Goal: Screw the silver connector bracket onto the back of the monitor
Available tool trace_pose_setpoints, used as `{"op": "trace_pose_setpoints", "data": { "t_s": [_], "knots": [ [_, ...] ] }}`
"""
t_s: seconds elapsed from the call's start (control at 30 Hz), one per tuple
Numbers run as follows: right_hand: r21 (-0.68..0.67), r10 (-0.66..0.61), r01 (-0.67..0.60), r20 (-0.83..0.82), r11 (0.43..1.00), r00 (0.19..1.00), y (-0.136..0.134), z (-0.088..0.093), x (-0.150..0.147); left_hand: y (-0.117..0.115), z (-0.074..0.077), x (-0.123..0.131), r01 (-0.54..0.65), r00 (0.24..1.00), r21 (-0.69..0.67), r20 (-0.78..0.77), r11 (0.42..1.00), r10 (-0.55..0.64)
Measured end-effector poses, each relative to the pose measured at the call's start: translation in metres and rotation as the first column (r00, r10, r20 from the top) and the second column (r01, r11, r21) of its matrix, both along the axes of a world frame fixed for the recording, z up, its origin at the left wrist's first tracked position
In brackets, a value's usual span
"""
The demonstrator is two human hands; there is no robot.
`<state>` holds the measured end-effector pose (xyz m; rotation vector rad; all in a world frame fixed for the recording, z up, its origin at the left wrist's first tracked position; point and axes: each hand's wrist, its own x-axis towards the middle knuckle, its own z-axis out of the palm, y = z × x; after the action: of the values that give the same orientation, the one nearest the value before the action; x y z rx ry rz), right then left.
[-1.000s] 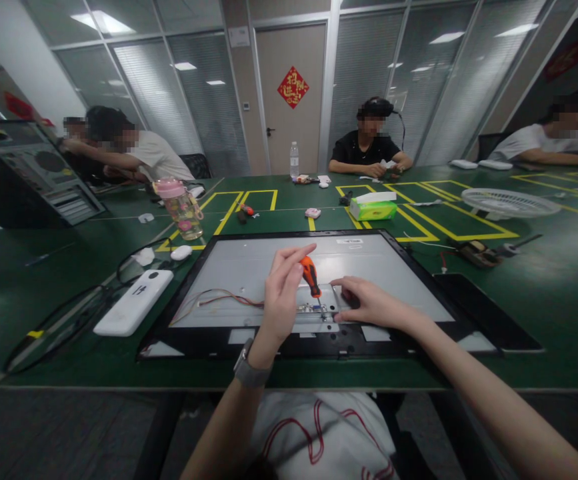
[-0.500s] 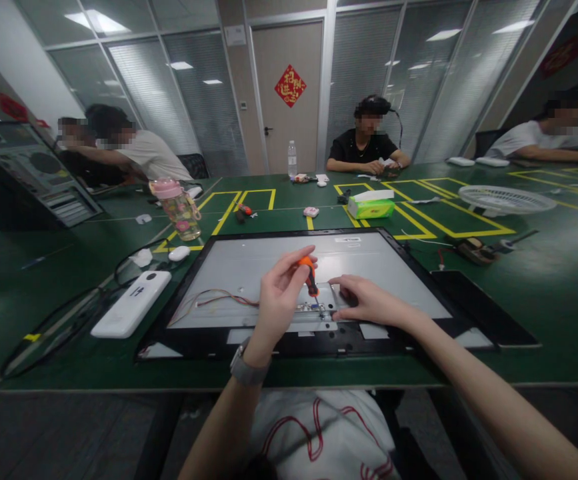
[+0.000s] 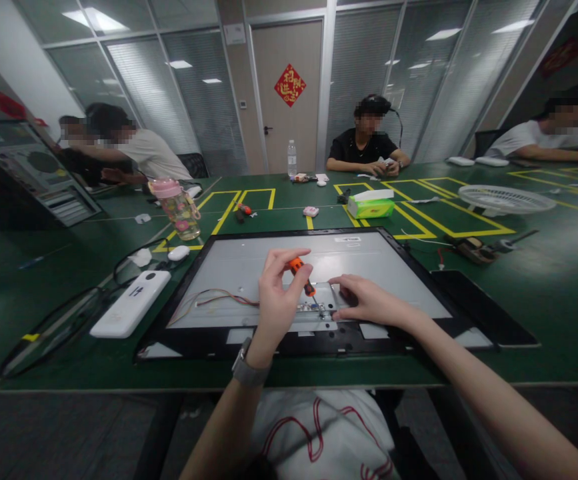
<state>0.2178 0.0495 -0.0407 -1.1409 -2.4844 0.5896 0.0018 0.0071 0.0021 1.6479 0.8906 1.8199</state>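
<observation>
A flat monitor panel (image 3: 249, 263) with a black frame lies face down on the green table in front of me. My left hand (image 3: 276, 300) is closed round an orange-handled screwdriver (image 3: 301, 275), whose tip rests on a small circuit strip (image 3: 313, 308) near the panel's lower edge. My right hand (image 3: 366, 300) lies on the panel just right of the strip, fingers pressed down beside it. Thin red and white wires (image 3: 219, 298) run from the strip to the left.
A white device (image 3: 131, 302) and black cables (image 3: 69, 313) lie left of the panel; a black slab (image 3: 483, 307) lies to its right. Further back stand a pink-lidded bottle (image 3: 179, 207), a green tissue box (image 3: 371, 205), a fan grille (image 3: 506, 198). Other people sit around the table.
My left hand has turned the screwdriver, the handle tilting lower and further left. My right hand stays in place on the panel.
</observation>
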Motion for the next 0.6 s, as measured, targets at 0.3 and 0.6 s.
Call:
{"op": "trace_pose_setpoints", "data": {
  "t_s": [0.3, 0.6],
  "knots": [
    [-0.001, -0.002, 0.002, 0.004, 1.000, 1.000, 0.0002, 0.0002, -0.0003, 0.0005, -0.0041, -0.0018, 0.226, 0.967, -0.092, 0.140, 0.970, -0.212],
    [0.004, 0.003, -0.003, 0.005, 1.000, 1.000, 0.0001, 0.0018, -0.0013, -0.0009, 0.0013, -0.0018, 0.061, 0.998, -0.056, -0.002, 0.997, -0.061]
  ]
}}
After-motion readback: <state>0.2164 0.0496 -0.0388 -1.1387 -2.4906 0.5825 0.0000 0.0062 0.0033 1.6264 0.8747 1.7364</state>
